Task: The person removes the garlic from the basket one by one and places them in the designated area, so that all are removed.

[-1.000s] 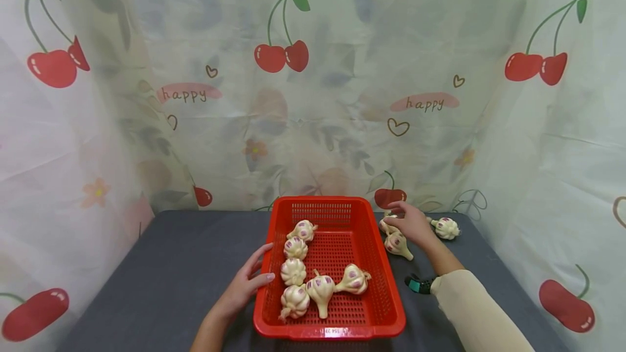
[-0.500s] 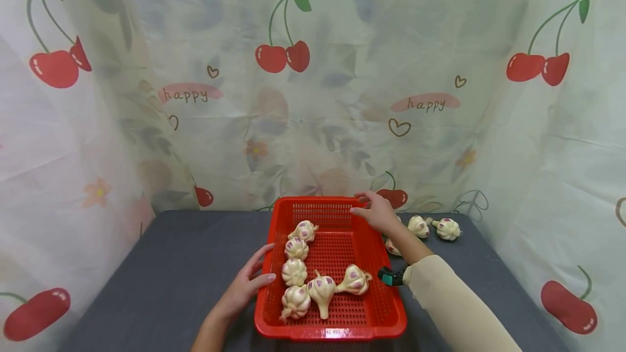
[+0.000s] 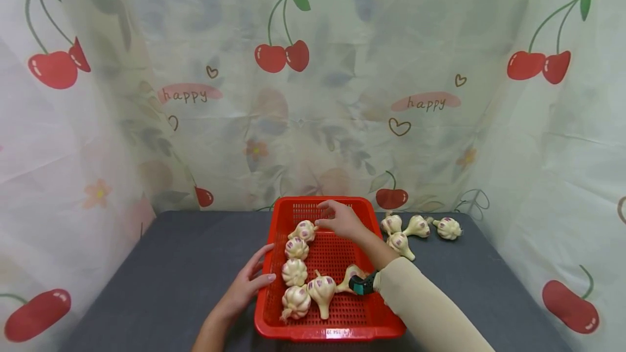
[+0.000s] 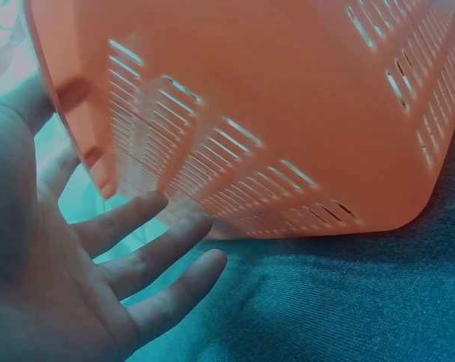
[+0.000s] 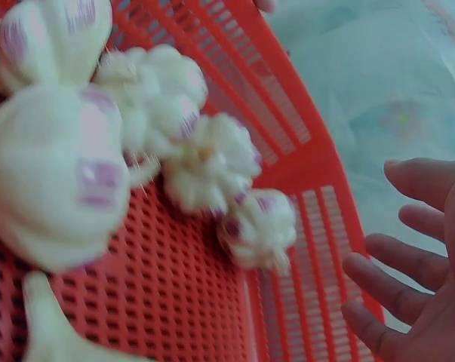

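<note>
A red plastic basket (image 3: 330, 333) with slotted walls stands on the dark table, several garlic bulbs (image 3: 295, 272) lined along its left side and front. On the basket's left rim rests my left hand (image 3: 243, 285), its fingers spread against the outer wall, as the left wrist view (image 4: 148, 260) also shows from below. Over the back of the basket hovers my right hand (image 3: 340, 221), fingers apart with nothing between them. In the right wrist view, the right hand (image 5: 419, 264) is beside the slotted end wall, near a garlic bulb (image 5: 259, 228). My right forearm partly covers another bulb (image 3: 350, 277).
Outside the basket, to its back right, a cluster of garlic bulbs (image 3: 417, 226) lies on the dark tabletop (image 3: 195, 265), with one bulb (image 3: 448, 228) farthest right. A patterned curtain (image 3: 303, 140) hangs behind the table and along both sides.
My right hand has moved left from the garlic bulbs on the table to above the basket's back, uncovering those bulbs. My left hand stays on the rim.
</note>
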Demonstrator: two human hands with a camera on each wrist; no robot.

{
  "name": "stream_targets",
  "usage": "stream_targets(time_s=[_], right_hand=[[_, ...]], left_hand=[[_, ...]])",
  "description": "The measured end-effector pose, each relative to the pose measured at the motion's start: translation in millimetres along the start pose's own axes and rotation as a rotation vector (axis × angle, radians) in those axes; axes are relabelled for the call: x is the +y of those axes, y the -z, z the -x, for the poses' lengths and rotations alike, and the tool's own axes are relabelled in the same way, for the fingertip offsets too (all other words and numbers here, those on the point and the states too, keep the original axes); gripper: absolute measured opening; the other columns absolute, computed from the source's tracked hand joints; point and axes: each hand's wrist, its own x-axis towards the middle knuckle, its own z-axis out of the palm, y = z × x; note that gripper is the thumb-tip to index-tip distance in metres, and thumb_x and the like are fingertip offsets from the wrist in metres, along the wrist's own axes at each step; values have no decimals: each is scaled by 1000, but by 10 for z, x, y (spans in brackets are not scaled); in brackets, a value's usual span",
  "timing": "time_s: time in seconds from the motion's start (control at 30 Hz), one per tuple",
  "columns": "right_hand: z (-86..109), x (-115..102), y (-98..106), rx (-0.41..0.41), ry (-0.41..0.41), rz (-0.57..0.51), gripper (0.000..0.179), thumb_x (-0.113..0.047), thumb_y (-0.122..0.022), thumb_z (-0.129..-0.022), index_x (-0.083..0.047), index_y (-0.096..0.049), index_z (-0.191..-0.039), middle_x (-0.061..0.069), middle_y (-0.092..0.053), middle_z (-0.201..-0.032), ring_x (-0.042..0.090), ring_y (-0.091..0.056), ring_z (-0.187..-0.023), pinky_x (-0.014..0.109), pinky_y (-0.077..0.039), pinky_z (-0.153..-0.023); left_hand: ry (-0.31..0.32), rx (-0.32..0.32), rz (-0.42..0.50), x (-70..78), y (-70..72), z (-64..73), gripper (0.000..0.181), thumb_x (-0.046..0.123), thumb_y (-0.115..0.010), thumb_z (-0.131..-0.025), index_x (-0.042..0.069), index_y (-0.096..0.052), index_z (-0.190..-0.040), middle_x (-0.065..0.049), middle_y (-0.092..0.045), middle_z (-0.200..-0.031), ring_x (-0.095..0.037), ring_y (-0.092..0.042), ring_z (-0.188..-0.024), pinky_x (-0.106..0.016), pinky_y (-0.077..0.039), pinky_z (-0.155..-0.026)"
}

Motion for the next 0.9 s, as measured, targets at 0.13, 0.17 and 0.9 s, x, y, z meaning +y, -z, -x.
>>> stream_targets(time_s=[0.13, 0.17, 0.9], right_hand=[[-15, -55, -131, -66, 12, -4, 36, -17, -70, -90, -5, -61, -123, 10, -65, -105, 24, -61, -94, 38, -53, -78], [-21, -66, -155, -85, 14, -3, 36, -18, -71, -90, -5, -62, -122, 8, -66, -103, 23, -61, -92, 37, -53, -78], [20, 51, -492, -383, 86, 50, 37, -14, -62, -95, -8, -59, -131, 8, -60, -127, 30, -56, -116, 47, -46, -96]], left_hand=[[3, -1, -2, -3, 11, -2, 64, 20, -58, -97, 23, -26, -153, -26, -32, -147, -42, -47, -124, -50, -50, -89], [5, 0, -3, -4, 13, -2, 64, 20, -58, -97, 23, -26, -153, -26, -32, -147, -41, -47, -124, -50, -50, -89], [-9, -9, 0, -9, 19, -10, 64, 19, -57, -97, 22, -26, -153, -25, -33, -146, -40, -47, -124, -49, -50, -90]])
